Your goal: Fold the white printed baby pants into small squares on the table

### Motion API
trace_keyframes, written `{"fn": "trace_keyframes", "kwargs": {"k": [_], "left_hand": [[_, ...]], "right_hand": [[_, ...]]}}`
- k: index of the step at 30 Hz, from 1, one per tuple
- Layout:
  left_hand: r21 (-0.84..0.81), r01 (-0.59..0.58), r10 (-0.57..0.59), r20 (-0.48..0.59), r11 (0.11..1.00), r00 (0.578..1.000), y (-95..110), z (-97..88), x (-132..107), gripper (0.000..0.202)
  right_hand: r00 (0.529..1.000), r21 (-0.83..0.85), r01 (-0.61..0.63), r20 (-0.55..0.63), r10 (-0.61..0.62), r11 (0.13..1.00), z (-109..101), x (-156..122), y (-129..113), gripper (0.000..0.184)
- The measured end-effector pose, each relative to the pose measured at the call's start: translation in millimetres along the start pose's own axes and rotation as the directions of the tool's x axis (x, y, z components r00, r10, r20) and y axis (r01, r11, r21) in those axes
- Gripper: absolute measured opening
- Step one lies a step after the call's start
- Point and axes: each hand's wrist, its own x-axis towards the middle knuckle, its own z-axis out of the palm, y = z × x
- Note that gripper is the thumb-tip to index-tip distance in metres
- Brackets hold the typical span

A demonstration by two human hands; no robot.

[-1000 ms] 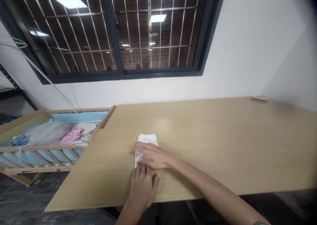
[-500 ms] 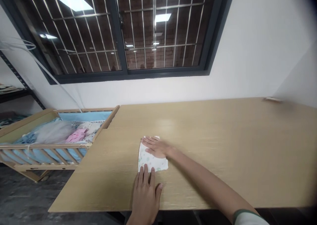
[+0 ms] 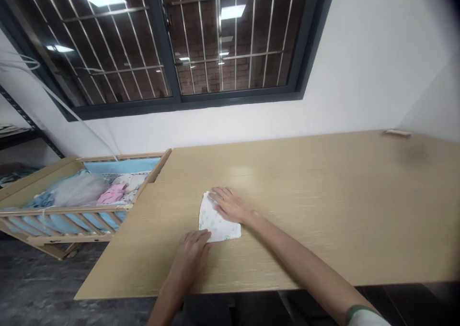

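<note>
A small white cloth (image 3: 222, 228) with a faint green print lies folded flat on the wooden tabletop. My right hand (image 3: 230, 206) rests over its far right part, fingers stretched out and palm down. At the cloth's near left corner is my left hand (image 3: 192, 252), turned on its side, its fingers together and closed on the edge. The fingertips partly hide that corner.
To the left stands a wooden crib (image 3: 68, 211) with blue lining, holding a pink cloth (image 3: 113, 193) and other fabrics. A small flat item (image 3: 397, 132) lies at the table's far right. Behind is a barred window (image 3: 230, 43). The table's front edge is close to me.
My left hand has turned from lying flat, fingers spread, to closing at the cloth's near left corner. My right hand has shifted slightly toward the cloth's far right edge. The view has tilted a little.
</note>
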Motion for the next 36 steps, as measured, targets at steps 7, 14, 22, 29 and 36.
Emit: {"fn": "trace_keyframes", "kwargs": {"k": [7, 14, 22, 29, 36], "left_hand": [[-0.101, -0.034, 0.048, 0.136, 0.994, 0.99, -30, -15.5, 9, 0.032], [-0.048, 0.291, -0.274, 0.22, 0.956, 0.936, -42, -22.3, 88, 0.035], [0.17, 0.372, -0.395, 0.134, 0.913, 0.909, -50, 22.3, 147, 0.031], [0.131, 0.301, -0.31, 0.055, 0.944, 0.949, -46, 30.6, 140, 0.048], [-0.021, 0.196, -0.191, 0.149, 0.98, 0.97, -24, 64.0, 115, 0.08]], "right_hand": [[0.97, 0.127, -0.05, 0.242, 0.018, 0.991, -33, -67, -38, 0.068], [0.958, 0.327, -0.274, 0.012, 0.285, 0.905, -25, -40, -10, 0.032], [0.8, 0.265, -0.531, -0.156, 0.579, 0.805, 13, 13, 39, 0.021], [0.829, 0.068, -0.403, -0.394, 0.396, 0.913, 14, 5, 24, 0.046], [0.998, -0.087, -0.05, -0.05, 0.046, 0.995, 31, 3, 11, 0.056]]}}
